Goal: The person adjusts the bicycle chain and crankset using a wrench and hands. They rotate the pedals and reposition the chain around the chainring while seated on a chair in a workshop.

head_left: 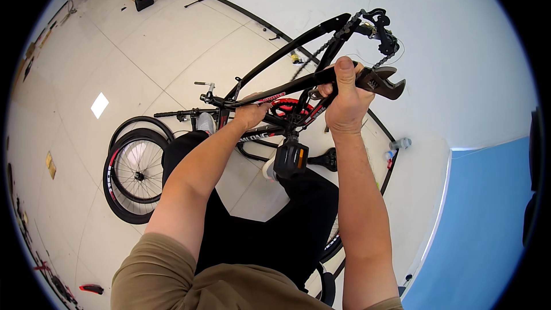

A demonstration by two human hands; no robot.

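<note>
The person keeps a black bicycle frame in front of the body, above the pale tiled floor. The left hand is closed on this frame, near the red chainring; part of its fingers goes behind the tubes, so I cannot tell how far they wrap. The right hand has its grip clamped around the adjustable wrench, with the thumb pointing upward along the side. The head of the wrench comes out at the right of this hand, and its mouth is open toward the right. Whether the hand also presses the tube beside it, I cannot tell.

Above the wrench is the rear derailleur, from which the chain runs down to the left. A black pedal with an orange reflector hangs below the chainring, and the black saddle is just beside it. On the floor at the left, a spoked wheel lies partly over another black tyre.
</note>
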